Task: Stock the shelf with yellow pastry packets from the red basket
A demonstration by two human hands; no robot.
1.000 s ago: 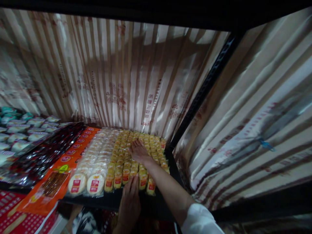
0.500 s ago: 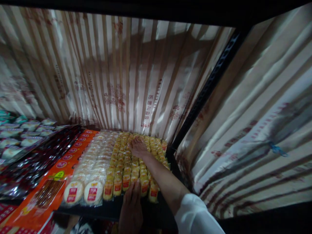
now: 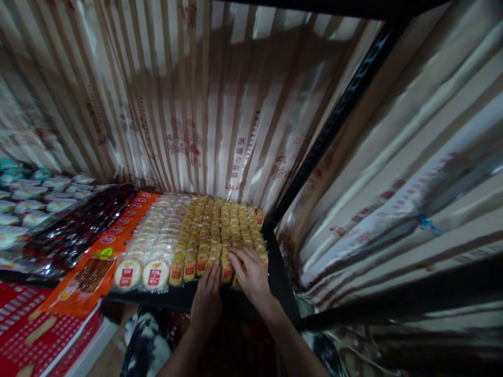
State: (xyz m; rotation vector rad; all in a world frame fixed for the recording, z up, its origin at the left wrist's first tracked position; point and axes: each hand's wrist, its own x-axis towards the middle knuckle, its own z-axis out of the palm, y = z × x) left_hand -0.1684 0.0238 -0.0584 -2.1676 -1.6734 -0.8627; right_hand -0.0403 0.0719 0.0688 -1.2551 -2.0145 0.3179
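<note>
Rows of small yellow-and-red wrapped snack packs (image 3: 220, 230) lie flat on a dark shelf (image 3: 184, 299), filling its right end. My left hand (image 3: 207, 302) rests at the shelf's front edge, fingers stretched up against the front packs. My right hand (image 3: 248, 272) lies palm down on the front right packs, fingers spread. Neither hand has anything lifted. To the left of the yellow rows lie round pale cakes in clear wrappers (image 3: 155, 246).
Orange flat packets (image 3: 98, 262), dark shiny packets (image 3: 74, 235) and pale teal-edged packs (image 3: 27, 201) fill the shelf further left. A red patterned box (image 3: 31, 330) sits lower left. Striped plastic sheeting (image 3: 204, 104) hangs behind and right. A black upright post (image 3: 334, 125) bounds the shelf's right.
My right hand has drawn back from the middle rows of yellow packs to the front right ones. The left hand stays at the front edge. The view has shifted slightly.
</note>
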